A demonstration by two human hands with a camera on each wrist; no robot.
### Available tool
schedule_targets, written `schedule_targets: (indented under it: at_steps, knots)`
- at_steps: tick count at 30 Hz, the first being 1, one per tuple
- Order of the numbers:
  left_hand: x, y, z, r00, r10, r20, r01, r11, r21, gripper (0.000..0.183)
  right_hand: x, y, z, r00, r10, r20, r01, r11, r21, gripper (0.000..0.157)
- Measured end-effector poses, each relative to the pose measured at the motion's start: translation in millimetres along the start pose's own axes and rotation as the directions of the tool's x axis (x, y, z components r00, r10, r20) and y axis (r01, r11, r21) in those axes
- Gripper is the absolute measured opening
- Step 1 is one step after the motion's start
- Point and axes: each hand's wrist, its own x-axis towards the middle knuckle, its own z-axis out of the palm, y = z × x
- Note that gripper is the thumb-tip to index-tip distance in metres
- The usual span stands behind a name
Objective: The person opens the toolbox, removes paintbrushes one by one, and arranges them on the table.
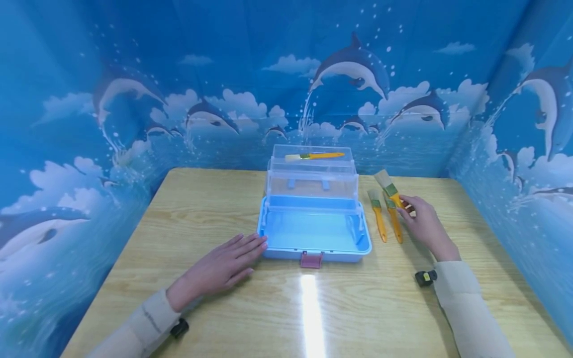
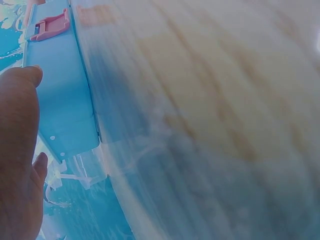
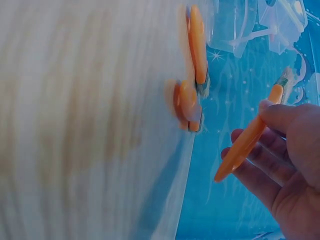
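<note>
My right hand point(image 1: 423, 219) pinches a paintbrush point(image 3: 250, 131) by its orange handle, raised above the table with pale bristles pointing up and left in the head view. Under and beside it, two more paintbrushes point(image 1: 378, 219) lie on the wood, right of a blue toolbox point(image 1: 313, 228). The toolbox stands open, its clear upper tray and lid point(image 1: 312, 185) folded back. Another paintbrush point(image 1: 320, 156) lies across the clear top part. My left hand point(image 1: 228, 263) is flat with fingers straight, fingertips at the box's front left corner.
A pink latch point(image 1: 311, 260) hangs on the toolbox front. The wooden table point(image 1: 215, 199) is backed by a blue dolphin-print cloth point(image 1: 250, 59) along the far and side edges. Small black cameras point(image 1: 425, 278) sit at both wrists.
</note>
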Motion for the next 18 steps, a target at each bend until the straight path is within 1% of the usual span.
schedule_targets:
  at_steps: [9,13,18]
  knots:
    - [0.7,0.0,1.2,1.0,-0.005,0.014,0.005,1.0,0.004,0.064,-6,8,-3.7,1.0,0.007,-0.011,-0.007,1.0,-0.024,0.04]
    - [0.4,-0.6,1.7,1.0,-0.004,0.007,0.004,1.0,0.011,0.064,-8,12,-6.0,0.999,0.042,0.004,-0.042,0.999,-0.035,0.04]
    - [0.1,-1.0,1.1,1.0,0.007,-0.011,-0.007,1.0,0.017,0.064,-10,15,-8.6,0.995,0.09,0.047,-0.087,0.995,-0.051,0.042]
